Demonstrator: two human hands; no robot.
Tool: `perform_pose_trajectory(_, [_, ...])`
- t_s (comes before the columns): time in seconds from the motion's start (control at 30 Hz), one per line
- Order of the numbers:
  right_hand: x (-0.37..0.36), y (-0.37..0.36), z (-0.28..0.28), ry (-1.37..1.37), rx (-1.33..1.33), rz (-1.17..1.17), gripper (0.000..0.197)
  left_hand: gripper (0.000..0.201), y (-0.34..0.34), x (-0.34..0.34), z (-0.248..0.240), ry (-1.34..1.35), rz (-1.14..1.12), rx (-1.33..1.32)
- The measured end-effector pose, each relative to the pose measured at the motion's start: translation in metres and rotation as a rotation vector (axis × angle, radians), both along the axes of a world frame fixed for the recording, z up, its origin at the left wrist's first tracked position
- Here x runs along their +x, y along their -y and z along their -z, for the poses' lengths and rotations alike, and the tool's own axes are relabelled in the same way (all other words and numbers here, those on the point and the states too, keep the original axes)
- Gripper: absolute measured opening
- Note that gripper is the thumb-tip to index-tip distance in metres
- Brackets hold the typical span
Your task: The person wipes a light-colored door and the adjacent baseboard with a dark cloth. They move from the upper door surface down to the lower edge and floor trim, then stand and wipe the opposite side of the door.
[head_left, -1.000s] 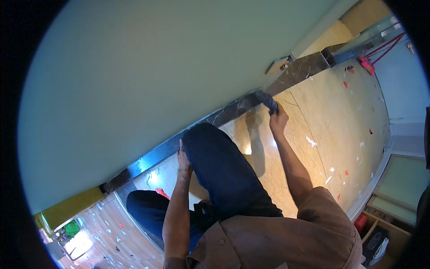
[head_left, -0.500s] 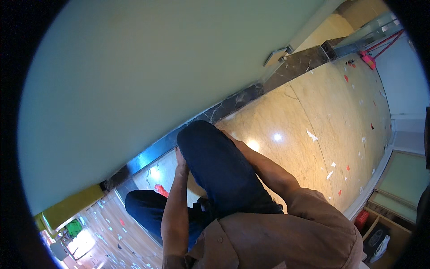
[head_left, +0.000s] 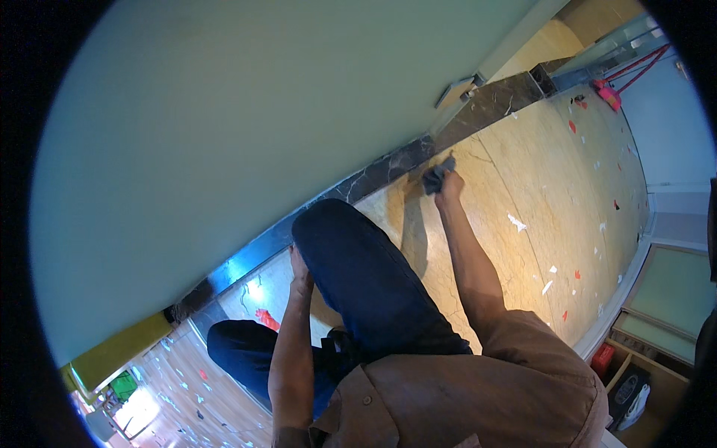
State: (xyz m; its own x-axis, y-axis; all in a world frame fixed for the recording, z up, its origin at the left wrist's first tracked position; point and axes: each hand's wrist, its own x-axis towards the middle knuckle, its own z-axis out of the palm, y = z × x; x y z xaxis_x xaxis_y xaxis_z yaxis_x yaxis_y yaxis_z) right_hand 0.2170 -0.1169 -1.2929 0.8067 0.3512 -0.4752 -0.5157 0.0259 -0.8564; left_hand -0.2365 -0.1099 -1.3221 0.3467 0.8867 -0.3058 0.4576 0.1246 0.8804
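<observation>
Right fingers [head_left: 448,179] gripping bunched grey cloth [head_left: 436,178], left fingers [head_left: 294,254] partly hidden by knee [head_left: 323,222], grip unclear.

No legible lettering, numbers or signs anywhere

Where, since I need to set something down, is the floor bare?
Free: the cream veined floor between the bare right forearm and the ragged white scrap. Crowded: by the right hand with its crumpled grey cloth, and farther right, where small red and white scraps lie scattered.
</observation>
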Motion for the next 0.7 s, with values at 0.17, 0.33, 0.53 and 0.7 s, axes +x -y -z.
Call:
perform_pose_trajectory(0.17, [-0.089, -0.085, 0.056, 0.048, -0.219, 0.083, 0.045, 0.06, 0.009, -0.008, 0.004, 0.048, 0.01, -0.061])
perform_pose_trajectory(0.33, [-0.196, -0.049, -0.059, -0.543, -0.119, -0.237, 0.054, 0.062, 0.043, -0.034, 0.009, 0.043, 0.006, -0.192])
perform_pose_trajectory(0.53, [-0.088, -0.057, 0.015, -0.366, 0.355, -0.18, 0.037, 0.064, 0.018, -0.019, 0.001, 0.136, -0.034, -0.117])
perform_pose_trajectory(0.7, [-0.055, -0.066, 0.03, -0.296, 0.329, -0.187, 0.035, 0.066, 0.005, 0.01, 0.006, 0.179, -0.046, -0.053])
